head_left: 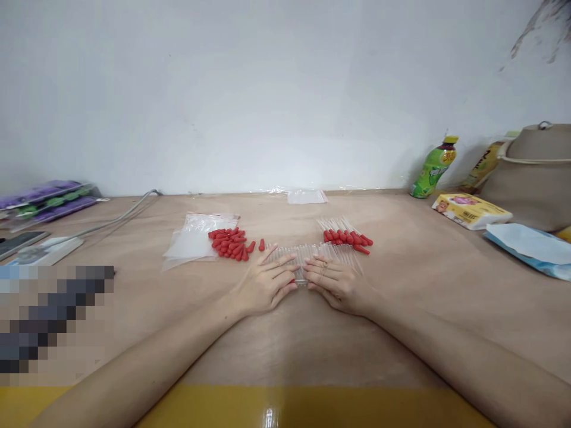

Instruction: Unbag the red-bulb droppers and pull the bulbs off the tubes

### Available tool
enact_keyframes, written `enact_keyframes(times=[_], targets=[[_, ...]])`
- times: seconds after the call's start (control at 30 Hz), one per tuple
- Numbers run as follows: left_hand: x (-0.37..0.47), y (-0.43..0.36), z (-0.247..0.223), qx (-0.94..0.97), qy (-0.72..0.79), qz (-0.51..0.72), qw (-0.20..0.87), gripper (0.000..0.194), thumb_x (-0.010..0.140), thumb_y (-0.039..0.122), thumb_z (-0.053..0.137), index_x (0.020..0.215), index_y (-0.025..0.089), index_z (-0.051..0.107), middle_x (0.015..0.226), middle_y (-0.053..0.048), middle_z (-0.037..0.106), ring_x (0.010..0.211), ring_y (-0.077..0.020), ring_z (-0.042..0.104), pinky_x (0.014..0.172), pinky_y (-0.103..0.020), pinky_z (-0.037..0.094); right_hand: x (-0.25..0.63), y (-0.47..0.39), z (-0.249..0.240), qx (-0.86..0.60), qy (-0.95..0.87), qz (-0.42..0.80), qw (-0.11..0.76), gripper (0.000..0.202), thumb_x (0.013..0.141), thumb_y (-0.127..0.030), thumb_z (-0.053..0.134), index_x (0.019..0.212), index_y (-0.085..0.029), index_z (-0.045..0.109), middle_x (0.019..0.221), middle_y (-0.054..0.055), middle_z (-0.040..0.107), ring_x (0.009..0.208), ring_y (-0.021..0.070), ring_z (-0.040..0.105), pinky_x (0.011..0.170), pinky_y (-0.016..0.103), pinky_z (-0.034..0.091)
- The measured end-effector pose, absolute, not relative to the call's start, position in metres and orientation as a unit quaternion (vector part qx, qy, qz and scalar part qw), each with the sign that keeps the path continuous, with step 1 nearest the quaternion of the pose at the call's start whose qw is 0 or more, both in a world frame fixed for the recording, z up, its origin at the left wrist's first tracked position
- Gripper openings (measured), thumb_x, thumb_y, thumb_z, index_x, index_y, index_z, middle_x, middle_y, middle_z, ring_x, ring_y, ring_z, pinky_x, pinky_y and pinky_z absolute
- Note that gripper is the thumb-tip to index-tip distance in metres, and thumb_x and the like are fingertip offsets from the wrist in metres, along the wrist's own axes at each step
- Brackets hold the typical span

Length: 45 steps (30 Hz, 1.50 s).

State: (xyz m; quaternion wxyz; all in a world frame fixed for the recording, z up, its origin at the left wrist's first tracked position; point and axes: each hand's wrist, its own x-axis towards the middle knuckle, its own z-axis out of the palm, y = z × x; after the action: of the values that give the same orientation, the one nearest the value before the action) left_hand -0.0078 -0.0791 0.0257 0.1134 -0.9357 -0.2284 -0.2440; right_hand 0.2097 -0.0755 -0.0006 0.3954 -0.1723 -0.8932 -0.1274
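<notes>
Several clear thin tubes [289, 252] lie side by side on the brown table in front of me. My left hand [268, 280] rests flat over their left part, fingers stretched toward the middle. Over the right part lies my right hand [339, 282], its fingers extended and a ring on one of them. Left of the tubes is a pile of red bulbs [229, 242], partly on clear plastic bags [190, 241]. One loose red bulb [262, 244] sits near my left fingertips. Behind my right hand, tubes with red bulbs on their ends [345, 236] lie in a group.
At the right stand a green bottle [432, 169] and a beige bag [529, 178], near a yellow tissue pack [471, 211] and a blue-white packet [530, 248]. Purple and green packs [53, 202], a cable [111, 223] and a phone [22, 242] lie at the left.
</notes>
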Motion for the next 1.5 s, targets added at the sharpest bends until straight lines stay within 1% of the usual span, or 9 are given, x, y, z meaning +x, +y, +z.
enact_keyframes(times=[0.13, 0.3, 0.43, 0.53, 0.73, 0.97, 1.17, 1.3, 1.5], targets=[[-0.009, -0.080, 0.025, -0.937, -0.227, -0.242, 0.106, 0.018, 0.087, 0.021, 0.044, 0.084, 0.017, 0.061, 0.105, -0.004, 0.066, 0.114, -0.0199, 0.051, 0.110, -0.049, 0.014, 0.211, -0.077, -0.003, -0.163, -0.895, -0.133, 0.393, 0.025, 0.084, -0.015, 0.049, 0.107, -0.013, 0.059, 0.107, 0.010, 0.064, 0.107, 0.0177, 0.056, 0.098, 0.036, 0.045], [-0.035, -0.075, 0.022, -0.916, -0.283, -0.265, 0.104, 0.022, 0.088, 0.018, 0.040, 0.094, 0.018, 0.061, 0.103, -0.004, 0.067, 0.112, -0.0192, 0.052, 0.107, -0.047, 0.024, 0.233, -0.071, -0.006, -0.208, -0.875, -0.118, 0.421, 0.031, 0.085, -0.014, 0.046, 0.114, -0.020, 0.056, 0.108, 0.006, 0.064, 0.108, 0.0180, 0.055, 0.094, 0.039, 0.046], [-0.059, -0.061, 0.025, -0.852, -0.392, -0.327, 0.113, 0.020, 0.087, 0.026, 0.045, 0.093, 0.019, 0.063, 0.095, -0.007, 0.063, 0.097, -0.0215, 0.056, 0.086, -0.040, 0.044, 0.246, -0.060, -0.004, -0.311, -0.821, -0.144, 0.456, 0.023, 0.084, -0.022, 0.051, 0.105, -0.024, 0.062, 0.080, 0.003, 0.066, 0.080, 0.0156, 0.060, 0.076, 0.034, 0.046], [-0.061, -0.046, 0.035, -0.807, -0.463, -0.353, 0.095, 0.022, 0.086, 0.029, 0.044, 0.091, 0.018, 0.063, 0.084, -0.007, 0.053, 0.080, -0.0186, 0.054, 0.071, -0.033, 0.047, 0.239, -0.058, 0.000, -0.376, -0.809, -0.189, 0.410, 0.020, 0.084, -0.026, 0.052, 0.099, -0.022, 0.065, 0.063, 0.000, 0.057, 0.063, 0.0129, 0.052, 0.067, 0.031, 0.036], [-0.046, -0.011, 0.054, -0.822, -0.528, -0.211, 0.033, 0.026, 0.083, 0.022, 0.044, 0.108, 0.020, 0.051, 0.086, -0.004, 0.054, 0.080, -0.0173, 0.055, 0.072, -0.029, 0.044, 0.220, -0.065, 0.005, -0.417, -0.803, -0.171, 0.389, 0.022, 0.083, -0.017, 0.045, 0.097, -0.018, 0.062, 0.070, 0.001, 0.060, 0.068, 0.0139, 0.050, 0.067, 0.029, 0.029], [-0.030, 0.010, 0.047, -0.821, -0.558, -0.110, 0.051, 0.012, 0.075, 0.021, 0.049, 0.084, 0.019, 0.055, 0.083, -0.005, 0.060, 0.081, -0.0206, 0.056, 0.071, -0.029, 0.042, 0.219, -0.067, 0.005, -0.421, -0.795, -0.162, 0.405, 0.017, 0.080, -0.015, 0.045, 0.085, -0.018, 0.061, 0.070, 0.001, 0.061, 0.066, 0.0133, 0.050, 0.068, 0.029, 0.027], [-0.037, 0.007, 0.052, -0.794, -0.596, -0.087, 0.087, 0.014, 0.070, 0.016, 0.048, 0.079, 0.018, 0.059, 0.083, -0.007, 0.061, 0.084, -0.0243, 0.056, 0.072, -0.032, 0.042, 0.218, -0.065, 0.002, -0.424, -0.783, -0.161, 0.425, 0.013, 0.078, -0.016, 0.049, 0.084, -0.017, 0.060, 0.064, -0.001, 0.060, 0.062, 0.0123, 0.050, 0.069, 0.029, 0.028], [-0.040, 0.007, 0.053, -0.790, -0.599, -0.088, 0.097, 0.015, 0.072, 0.015, 0.048, 0.078, 0.016, 0.062, 0.090, -0.010, 0.058, 0.091, -0.0252, 0.054, 0.075, -0.032, 0.043, 0.216, -0.061, 0.000, -0.428, -0.780, -0.177, 0.420, 0.011, 0.078, -0.016, 0.049, 0.072, -0.018, 0.058, 0.060, -0.001, 0.059, 0.060, 0.0119, 0.048, 0.069, 0.029, 0.027], [-0.036, 0.008, 0.045, -0.812, -0.574, -0.070, 0.075, 0.024, 0.079, 0.017, 0.043, 0.077, 0.015, 0.067, 0.083, -0.009, 0.061, 0.080, -0.0210, 0.058, 0.075, -0.030, 0.043, 0.213, -0.058, -0.002, -0.416, -0.792, -0.204, 0.397, 0.013, 0.079, -0.017, 0.050, 0.071, -0.018, 0.060, 0.065, 0.000, 0.062, 0.066, 0.0129, 0.048, 0.072, 0.031, 0.026]])
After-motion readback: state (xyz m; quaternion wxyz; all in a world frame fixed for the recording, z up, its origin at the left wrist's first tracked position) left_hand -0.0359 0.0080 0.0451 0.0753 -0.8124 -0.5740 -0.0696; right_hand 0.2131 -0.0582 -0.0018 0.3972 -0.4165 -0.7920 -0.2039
